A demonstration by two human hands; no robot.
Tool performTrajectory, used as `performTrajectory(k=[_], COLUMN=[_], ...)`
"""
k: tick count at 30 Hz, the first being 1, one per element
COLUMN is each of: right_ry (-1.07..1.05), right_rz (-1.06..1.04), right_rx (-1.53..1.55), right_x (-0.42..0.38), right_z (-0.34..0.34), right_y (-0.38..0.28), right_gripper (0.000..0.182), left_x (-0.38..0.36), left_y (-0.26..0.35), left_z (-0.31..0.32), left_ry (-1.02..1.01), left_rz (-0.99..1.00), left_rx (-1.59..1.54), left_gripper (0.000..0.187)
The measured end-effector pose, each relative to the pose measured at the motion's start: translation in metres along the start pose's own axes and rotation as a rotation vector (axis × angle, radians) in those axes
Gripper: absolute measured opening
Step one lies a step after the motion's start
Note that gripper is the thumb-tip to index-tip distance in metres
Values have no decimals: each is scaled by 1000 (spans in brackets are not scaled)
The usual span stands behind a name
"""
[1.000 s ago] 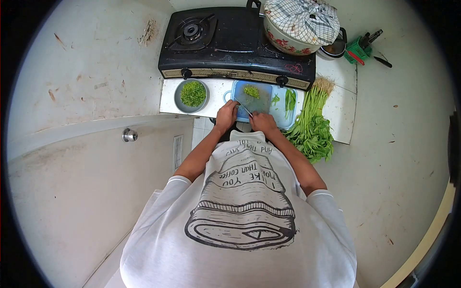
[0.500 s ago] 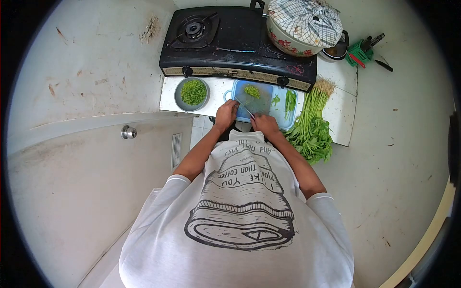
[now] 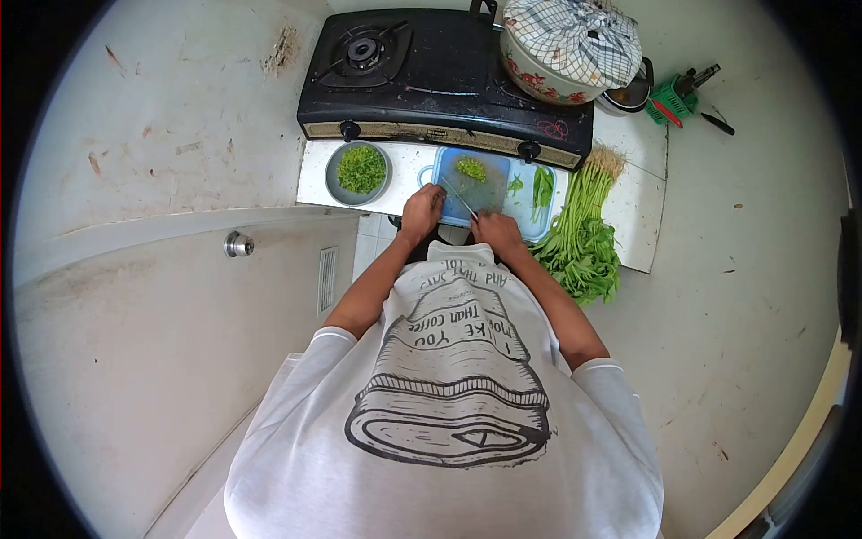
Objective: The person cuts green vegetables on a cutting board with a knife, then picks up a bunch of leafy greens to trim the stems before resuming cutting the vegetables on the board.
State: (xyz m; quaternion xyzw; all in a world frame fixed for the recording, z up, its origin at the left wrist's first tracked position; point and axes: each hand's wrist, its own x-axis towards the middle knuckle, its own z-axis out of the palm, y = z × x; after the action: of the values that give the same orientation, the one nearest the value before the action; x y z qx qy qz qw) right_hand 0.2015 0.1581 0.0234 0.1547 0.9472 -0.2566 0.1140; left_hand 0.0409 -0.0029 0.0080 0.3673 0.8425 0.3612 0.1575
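My right hand (image 3: 496, 232) is closed round the handle of a knife (image 3: 461, 198), whose blade slants up and left across a blue cutting board (image 3: 548, 229) with a greyish middle. At the board's left edge, close to the blade, my left hand (image 3: 424, 212) has its fingers curled; what they hold, if anything, is hidden. Beyond the blade lies a small heap of chopped greens (image 3: 470, 169). Some cut leaves (image 3: 542, 189) rest on the board's right part. Left of the board stands a grey bowl (image 3: 331, 186) with finely chopped greens (image 3: 361, 170) in it.
A bunch of long-stemmed leafy greens (image 3: 584, 225) lies right of the board, over the counter's front edge. Behind is a black gas stove (image 3: 440, 81) bearing a cloth-covered flowered pot (image 3: 539, 83). A green basket (image 3: 669, 97) with utensils is at the far right.
The knife's blade has tilted slightly, its tip now a little farther up the board. Both hands stay in nearly the same place.
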Motion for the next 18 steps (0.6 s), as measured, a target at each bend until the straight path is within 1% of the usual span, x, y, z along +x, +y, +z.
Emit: performTrajectory(k=[3, 6, 8, 12, 15, 18], right_ry=[11, -22, -40, -60, 15, 13], right_rz=[38, -10, -16, -5, -26, -14], right_rx=[-27, -40, -28, -26, -51, -40], right_x=[-3, 0, 0, 2, 19, 19], right_z=[-8, -4, -4, -3, 12, 12], right_y=[-4, -4, -6, -10, -10, -9], right_gripper=[36, 36, 37, 37, 41, 42], left_x=[0, 1, 1, 1, 1, 1], left_y=[-1, 1, 4, -2, -3, -1], left_z=[1, 0, -1, 1, 2, -1], left_ry=[6, 13, 14, 12, -6, 1], left_rz=[10, 2, -22, 2, -5, 1], left_rx=[-7, -16, -8, -7, 5, -6], left_gripper=[11, 10, 10, 9, 9, 10])
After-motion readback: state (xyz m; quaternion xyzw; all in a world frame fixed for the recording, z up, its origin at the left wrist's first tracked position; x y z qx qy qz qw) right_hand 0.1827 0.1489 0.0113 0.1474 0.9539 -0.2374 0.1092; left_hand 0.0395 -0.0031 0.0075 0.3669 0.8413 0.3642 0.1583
